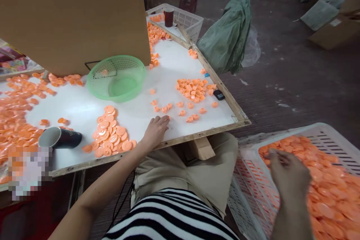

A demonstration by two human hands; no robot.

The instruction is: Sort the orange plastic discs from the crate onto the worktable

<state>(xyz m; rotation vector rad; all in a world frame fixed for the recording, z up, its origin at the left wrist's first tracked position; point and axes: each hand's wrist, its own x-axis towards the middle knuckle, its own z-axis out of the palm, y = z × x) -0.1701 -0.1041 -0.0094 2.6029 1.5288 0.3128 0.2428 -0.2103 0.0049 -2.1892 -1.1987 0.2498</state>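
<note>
My left hand point(155, 130) rests palm down near the front edge of the white table point(84, 112), fingers stretched flat and holding nothing. A pile of orange plastic caps point(111, 135) lies just left of it, and loose caps point(188, 114) lie just right of it. My right hand point(287, 170) reaches down to the right over a white crate point(334, 137) filled with orange caps point(332, 195). Its fingers are curled toward the caps and blurred by motion, so I cannot see whether they hold any.
A green mesh basket point(116, 78) stands mid-table before a big cardboard sheet point(75, 18). A dark cup point(60, 138) lies on its side at the front left. More caps point(194, 88) heap at the right; a small black device point(218, 95) sits by the wooden rim. A green sack point(227, 37) stands on the floor.
</note>
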